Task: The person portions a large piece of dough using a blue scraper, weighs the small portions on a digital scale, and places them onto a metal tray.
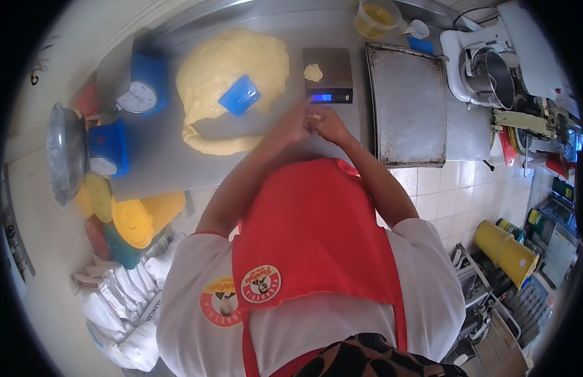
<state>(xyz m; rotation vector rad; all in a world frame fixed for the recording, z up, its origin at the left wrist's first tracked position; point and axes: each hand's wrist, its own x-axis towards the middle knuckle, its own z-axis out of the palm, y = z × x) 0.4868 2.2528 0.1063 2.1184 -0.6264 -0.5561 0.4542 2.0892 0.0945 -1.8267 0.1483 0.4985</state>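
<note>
My left hand (294, 125) and my right hand (328, 123) meet just in front of a digital kitchen scale (330, 61). A bit of pale dough (315, 117) shows between their fingers; which hand grips it is hard to tell. On the scale's plate lies a small piece of dough (313, 73), and the display is lit. A large mass of yellow dough (235, 52) rests on the steel table left of the scale, with a blue plastic scraper (239, 94) on top. From it a thick strip of dough (225, 145) curves toward my left forearm.
Stacked metal baking trays (407, 103) lie right of the scale. Behind them stand a plastic tub of yellow liquid (376, 19) and a white cup (418, 29). A stand mixer (484, 70) is farther right. A blue dial scale (150, 80) and blue container (107, 146) stand at left.
</note>
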